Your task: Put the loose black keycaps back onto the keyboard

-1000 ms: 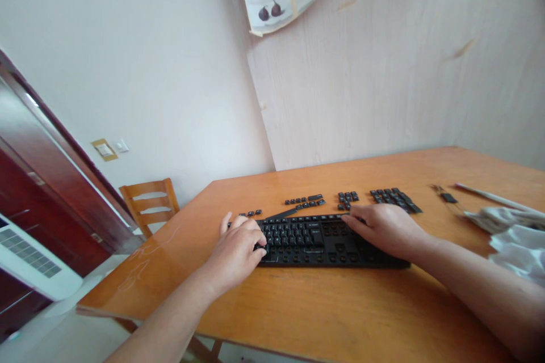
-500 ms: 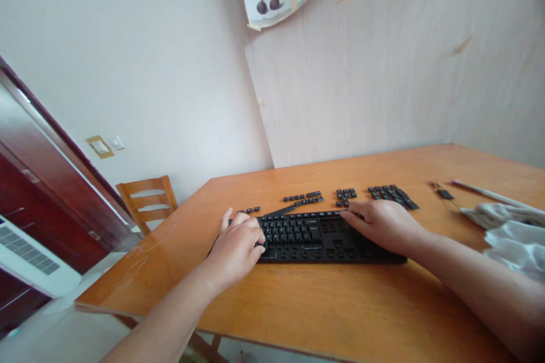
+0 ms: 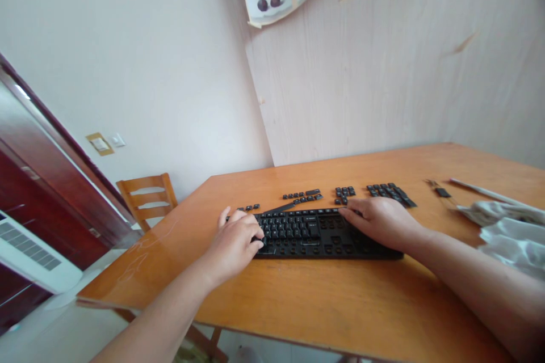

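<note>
A black keyboard (image 3: 313,233) lies on the orange wooden table (image 3: 323,300), with many keys gone from its right part. My left hand (image 3: 233,241) rests curled over the keyboard's left end, fingers bent onto the keys. My right hand (image 3: 381,222) lies flat over the right end, fingers stretched toward the top edge. Loose black keycaps sit in groups just behind the keyboard: a small row (image 3: 251,207), a longer cluster with a long bar (image 3: 303,197), a little block (image 3: 344,193) and a larger block (image 3: 392,193).
White cloth or paper (image 3: 508,235) lies at the table's right edge, beside a thin white stick (image 3: 485,193) and a small dark tool (image 3: 441,191). A wooden chair (image 3: 147,198) stands past the left corner. Walls close the far side.
The view has shifted slightly. Both hands stay on the keyboard in nearly the same pose.
</note>
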Action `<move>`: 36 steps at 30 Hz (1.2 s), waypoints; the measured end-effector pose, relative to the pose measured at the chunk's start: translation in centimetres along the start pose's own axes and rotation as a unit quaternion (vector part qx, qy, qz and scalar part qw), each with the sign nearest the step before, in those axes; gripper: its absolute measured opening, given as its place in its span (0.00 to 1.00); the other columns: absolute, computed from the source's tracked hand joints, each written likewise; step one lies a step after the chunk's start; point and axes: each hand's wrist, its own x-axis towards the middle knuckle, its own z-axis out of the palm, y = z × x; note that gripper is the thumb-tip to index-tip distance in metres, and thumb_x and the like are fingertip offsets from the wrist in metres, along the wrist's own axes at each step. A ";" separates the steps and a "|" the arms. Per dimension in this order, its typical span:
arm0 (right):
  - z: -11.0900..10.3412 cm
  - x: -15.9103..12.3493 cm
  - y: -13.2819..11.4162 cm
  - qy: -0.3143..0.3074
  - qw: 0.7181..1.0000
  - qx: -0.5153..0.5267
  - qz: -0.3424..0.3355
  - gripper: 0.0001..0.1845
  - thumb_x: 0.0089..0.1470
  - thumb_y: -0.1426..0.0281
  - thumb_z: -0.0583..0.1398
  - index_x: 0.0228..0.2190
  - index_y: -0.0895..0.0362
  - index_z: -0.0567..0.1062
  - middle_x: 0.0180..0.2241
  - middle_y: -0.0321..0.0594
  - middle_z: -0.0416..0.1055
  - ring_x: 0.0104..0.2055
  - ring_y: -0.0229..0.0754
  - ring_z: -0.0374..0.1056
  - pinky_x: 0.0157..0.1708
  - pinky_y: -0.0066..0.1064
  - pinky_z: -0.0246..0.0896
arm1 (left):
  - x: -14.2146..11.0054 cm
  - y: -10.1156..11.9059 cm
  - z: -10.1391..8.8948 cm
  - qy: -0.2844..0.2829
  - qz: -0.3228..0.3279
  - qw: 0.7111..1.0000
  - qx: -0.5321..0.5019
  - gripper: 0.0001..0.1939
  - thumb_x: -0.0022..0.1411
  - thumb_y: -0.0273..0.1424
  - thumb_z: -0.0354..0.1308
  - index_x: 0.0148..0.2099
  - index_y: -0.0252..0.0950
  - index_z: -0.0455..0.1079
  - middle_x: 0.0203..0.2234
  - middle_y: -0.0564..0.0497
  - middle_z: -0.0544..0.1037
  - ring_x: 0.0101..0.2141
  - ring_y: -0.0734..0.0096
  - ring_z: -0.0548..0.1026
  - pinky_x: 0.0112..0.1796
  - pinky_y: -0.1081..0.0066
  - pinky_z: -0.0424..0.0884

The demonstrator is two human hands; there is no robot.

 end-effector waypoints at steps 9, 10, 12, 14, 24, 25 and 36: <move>0.1 0.1 0.1 0.001 1.000 -0.003 -0.001 0.25 0.64 0.52 0.47 0.26 0.53 0.72 0.24 0.39 0.74 0.25 0.40 0.67 0.25 0.31 0.44 | 0.3 -1.1 0.9 0.007 -0.060 0.997 -0.042 0.04 0.57 0.35 0.62 0.35 0.46 0.78 0.36 0.54 0.79 0.45 0.63 0.69 0.56 0.49 0.49; 0.1 0.1 0.1 0.003 1.000 -0.002 -0.002 0.25 0.63 0.52 0.47 0.26 0.53 0.72 0.24 0.39 0.74 0.25 0.40 0.66 0.25 0.31 0.44 | 0.2 -1.1 0.9 0.008 -0.060 0.997 -0.042 0.04 0.57 0.35 0.62 0.35 0.46 0.78 0.36 0.54 0.79 0.45 0.63 0.69 0.56 0.49 0.50; 0.1 0.1 0.1 0.006 1.000 -0.001 -0.002 0.25 0.63 0.52 0.47 0.25 0.53 0.71 0.23 0.39 0.74 0.25 0.40 0.66 0.25 0.31 0.44 | 0.1 -0.9 1.0 0.010 -0.057 0.998 -0.039 0.04 0.57 0.35 0.62 0.35 0.46 0.78 0.36 0.53 0.79 0.45 0.62 0.69 0.57 0.48 0.49; 0.1 0.1 0.1 0.006 1.000 -0.001 -0.002 0.25 0.63 0.52 0.47 0.24 0.53 0.71 0.23 0.39 0.73 0.25 0.40 0.66 0.25 0.31 0.43 | -0.1 -0.7 1.0 0.015 -0.052 0.998 -0.033 0.04 0.58 0.35 0.62 0.35 0.46 0.78 0.36 0.53 0.79 0.46 0.62 0.68 0.58 0.46 0.47; 0.1 0.0 0.1 0.008 1.000 -0.006 -0.003 0.25 0.63 0.52 0.47 0.25 0.53 0.71 0.24 0.39 0.74 0.26 0.40 0.67 0.26 0.31 0.43 | -0.5 -0.2 0.6 0.027 -0.022 0.999 0.003 0.04 0.59 0.32 0.60 0.35 0.46 0.77 0.36 0.53 0.77 0.47 0.60 0.67 0.60 0.41 0.37; 0.1 0.0 0.1 0.008 1.000 -0.006 -0.003 0.25 0.64 0.52 0.47 0.25 0.53 0.71 0.24 0.39 0.74 0.26 0.40 0.68 0.26 0.31 0.44 | -0.5 -0.1 0.5 0.025 -0.018 0.999 0.009 0.04 0.59 0.32 0.60 0.35 0.46 0.77 0.36 0.54 0.77 0.47 0.60 0.67 0.60 0.40 0.36; -0.4 0.0 -0.3 -0.001 1.000 -0.007 -0.001 0.24 0.64 0.53 0.47 0.26 0.53 0.72 0.25 0.39 0.75 0.27 0.40 0.68 0.26 0.31 0.44 | -0.4 1.1 -0.2 0.016 0.041 0.996 0.072 0.06 0.59 0.28 0.58 0.36 0.43 0.75 0.35 0.52 0.75 0.46 0.60 0.67 0.62 0.40 0.33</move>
